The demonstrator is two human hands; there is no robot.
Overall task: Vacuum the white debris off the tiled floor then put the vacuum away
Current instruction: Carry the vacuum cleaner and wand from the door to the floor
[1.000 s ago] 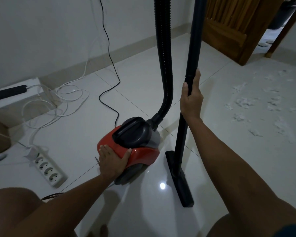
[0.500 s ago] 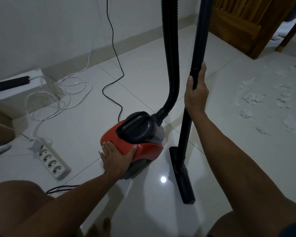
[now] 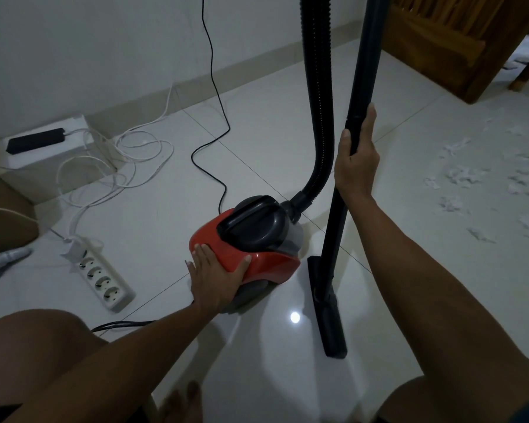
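Glossy white tiled floor (image 3: 287, 123) spreads under everything. Your red and dark grey canister vacuum (image 3: 251, 239) sits mid-floor; one ribbed black hose (image 3: 318, 102) rises from its front, cut off at the top edge. Just right of the vacuum stands one black rigid wand (image 3: 361, 87) with its flat floor nozzle (image 3: 327, 303) on the tiles. Your right hand (image 3: 356, 160) wraps its fingers round the wand. Your left hand (image 3: 216, 277) presses the vacuum's rear, fingers spread flat. Scattered white debris (image 3: 477, 181) lies well right of the vacuum, too blurred to count. One white four-socket power strip (image 3: 104, 279) lies left of it.
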